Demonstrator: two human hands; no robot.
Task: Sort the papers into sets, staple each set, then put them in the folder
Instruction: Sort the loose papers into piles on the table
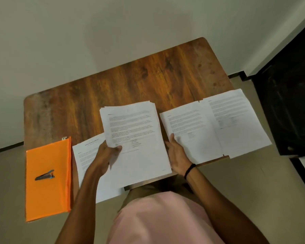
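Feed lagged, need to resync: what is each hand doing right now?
Left hand: grips the paper stack.
Right hand: thumb on the sheet beside it; grip cannot be told.

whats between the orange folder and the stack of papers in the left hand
A single printed sheet lies on the table between the folder and the stack, partly hidden under the left hand, in the head view.
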